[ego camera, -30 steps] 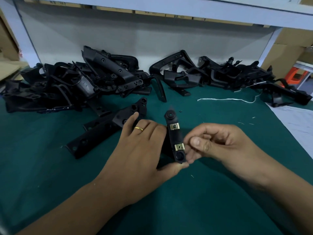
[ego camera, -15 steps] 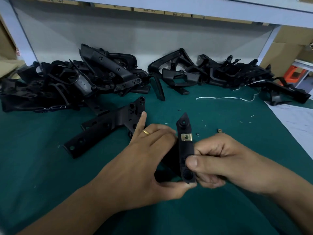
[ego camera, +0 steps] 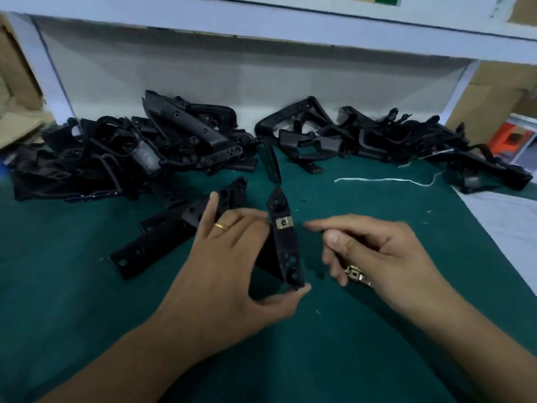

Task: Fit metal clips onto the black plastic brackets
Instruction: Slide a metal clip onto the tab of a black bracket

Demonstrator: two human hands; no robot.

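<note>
Black plastic bracket (ego camera: 286, 242) pinched upright between left hand (ego camera: 232, 257) thumb and fingers (ego camera: 255, 225), one metal clip (ego camera: 283, 223) seated near its top. Right hand (ego camera: 374, 251) just beside it, fingers loosely curled around loose clips (ego camera: 356, 273). Spare bracket (ego camera: 174, 228) lies left on green desk (ego camera: 87, 286); bracket piles (ego camera: 130, 152) at back.

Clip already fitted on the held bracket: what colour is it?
Brass-gold metal clip against the black bracket, clearest in the head view.
</note>
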